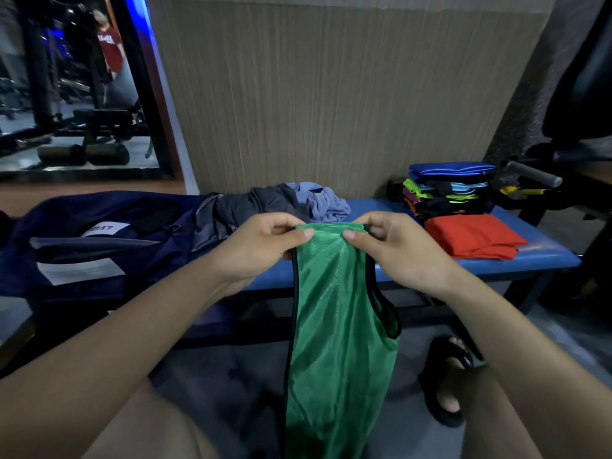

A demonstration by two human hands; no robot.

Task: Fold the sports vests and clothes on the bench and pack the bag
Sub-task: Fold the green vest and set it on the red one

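Vest: green mesh sports vest with black trim [341,326] is hanging in the air in front of the blue padded counter [480,260], clear of its top.
Long axis: running straight down from the hands toward the floor; the vest is already doubled lengthwise, judging by the narrow strip and the single armhole showing on its right edge.
Left hand [261,250]: thumb and curled fingers [306,234] are pinching the top edge at its left corner.
Right hand [394,250]: pinching the top edge at its right corner, thumb on the near face.
Nearer hand: neither; both are sitting level on the same edge, close together, the cloth taut between them.
Where it goes: the counter surface is lying just beyond and below the hands; the bare stretch directly ahead looks the likely place to lay it.
Finished pile: stack of folded coloured vests [447,190] and a folded red vest [473,236] are resting to the right.
Still loose: crumpled grey and lilac clothes [284,203] are lying behind the hands.
Bag: open navy sports bag [92,240] is sitting at the left end.
Step, by my reading: mid-fold; a crosswise fold is still owed.
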